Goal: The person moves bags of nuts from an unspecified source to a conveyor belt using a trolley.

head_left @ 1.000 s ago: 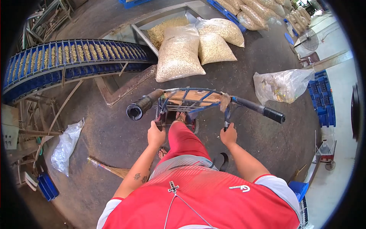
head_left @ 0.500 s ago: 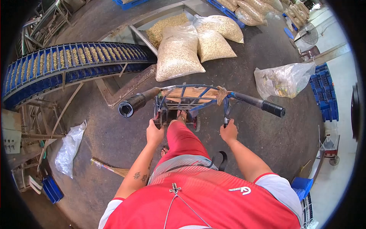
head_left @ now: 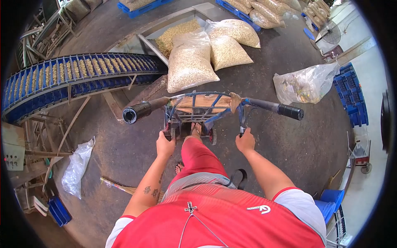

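My left hand (head_left: 165, 144) is closed round the left lower grip of a hand cart (head_left: 201, 101). On the other side, my right hand (head_left: 245, 140) wraps round the cart's right lower grip. The cart has a blue metal frame with a wooden board, two black-ended upper handles and small wheels. One of my feet (head_left: 196, 129) rests at its base between the wheels. Just beyond the cart, a full clear sack (head_left: 191, 66) of pale chips leans by a metal bin (head_left: 151, 46), with two more sacks (head_left: 227, 51) beside it.
A blue conveyor (head_left: 82, 71) carrying pale pieces runs along the left. A crumpled plastic bag (head_left: 78, 167) and a broom (head_left: 115, 186) lie on the floor at left. At right are a clear bag (head_left: 306, 84), blue pallets (head_left: 350, 93) and a fan (head_left: 331, 33).
The view has shifted slightly, and the cart now appears a little nearer the sacks. Both hands keep their hold on the lower grips.
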### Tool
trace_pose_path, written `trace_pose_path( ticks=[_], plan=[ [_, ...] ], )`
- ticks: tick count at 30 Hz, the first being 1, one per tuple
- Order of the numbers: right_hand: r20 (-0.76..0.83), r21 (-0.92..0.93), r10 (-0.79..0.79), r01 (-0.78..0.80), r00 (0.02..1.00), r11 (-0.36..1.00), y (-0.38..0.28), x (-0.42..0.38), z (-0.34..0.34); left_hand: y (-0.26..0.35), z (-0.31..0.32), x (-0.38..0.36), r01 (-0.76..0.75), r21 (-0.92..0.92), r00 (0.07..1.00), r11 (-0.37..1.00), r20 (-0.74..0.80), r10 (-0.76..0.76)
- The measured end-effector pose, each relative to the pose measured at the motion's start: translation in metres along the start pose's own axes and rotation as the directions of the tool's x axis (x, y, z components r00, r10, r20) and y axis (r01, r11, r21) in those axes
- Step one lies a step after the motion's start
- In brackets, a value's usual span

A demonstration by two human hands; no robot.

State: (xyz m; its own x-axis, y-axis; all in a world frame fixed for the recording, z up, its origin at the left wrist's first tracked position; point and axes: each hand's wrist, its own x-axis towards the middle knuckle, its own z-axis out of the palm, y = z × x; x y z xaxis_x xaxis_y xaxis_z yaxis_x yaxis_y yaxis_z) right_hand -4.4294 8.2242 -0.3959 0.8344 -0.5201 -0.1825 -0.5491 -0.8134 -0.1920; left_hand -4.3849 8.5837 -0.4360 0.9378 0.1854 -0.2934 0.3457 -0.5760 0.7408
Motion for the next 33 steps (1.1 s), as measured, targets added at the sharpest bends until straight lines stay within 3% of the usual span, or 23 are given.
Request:
trace_pose_path(
  ticks=[7,13,16,17,18,20,23,26,32,33],
  plan=[
    [-0.046,0.031,-0.038,0.039,0.998,0.999,0.006,0.009,-0.001,0.007,0.006,-0.004,-0.002,-0.018,0.999,1.000,-0.040,0.002],
    [0.020,0.018,-0.066,0.066,0.998,0.998,0.019,0.024,-0.017,0.008,0.015,-0.023,0.008,-0.063,0.996,0.998,-0.091,-0.013],
    [0.048,-0.069,-0.159,0.162,0.986,0.984,0.026,0.055,-0.039,0.036,0.025,-0.068,0.099,-0.182,0.983,0.978,-0.135,-0.125],
    [0.035,-0.064,-0.175,0.177,0.984,0.982,0.027,0.064,-0.048,0.039,0.036,-0.081,0.190,-0.147,0.969,0.971,-0.133,-0.210],
    [0.072,-0.098,-0.196,0.203,0.978,0.974,0.027,0.073,-0.057,0.036,0.049,-0.095,0.192,-0.208,0.967,0.959,-0.128,-0.222],
    [0.101,-0.118,-0.220,0.231,0.970,0.966,0.046,0.093,-0.057,0.047,0.085,-0.118,0.247,-0.160,0.951,0.956,-0.151,-0.271],
    [0.136,-0.045,-0.257,0.265,0.957,0.963,0.053,0.100,-0.072,0.052,0.098,-0.128,0.272,-0.130,0.943,0.953,-0.162,-0.291],
    [0.103,0.033,-0.281,0.279,0.954,0.960,0.075,0.128,-0.036,0.045,0.124,-0.109,0.260,-0.143,0.945,0.955,-0.164,-0.282],
    [0.143,0.166,-0.291,0.266,0.946,0.949,0.094,0.120,-0.033,0.035,0.122,-0.119,0.218,-0.048,0.954,0.975,-0.202,-0.223],
    [0.130,0.177,-0.289,0.265,0.948,0.948,0.099,0.119,-0.037,0.052,0.108,-0.126,0.231,-0.127,0.969,0.965,-0.065,-0.240]
  ],
)
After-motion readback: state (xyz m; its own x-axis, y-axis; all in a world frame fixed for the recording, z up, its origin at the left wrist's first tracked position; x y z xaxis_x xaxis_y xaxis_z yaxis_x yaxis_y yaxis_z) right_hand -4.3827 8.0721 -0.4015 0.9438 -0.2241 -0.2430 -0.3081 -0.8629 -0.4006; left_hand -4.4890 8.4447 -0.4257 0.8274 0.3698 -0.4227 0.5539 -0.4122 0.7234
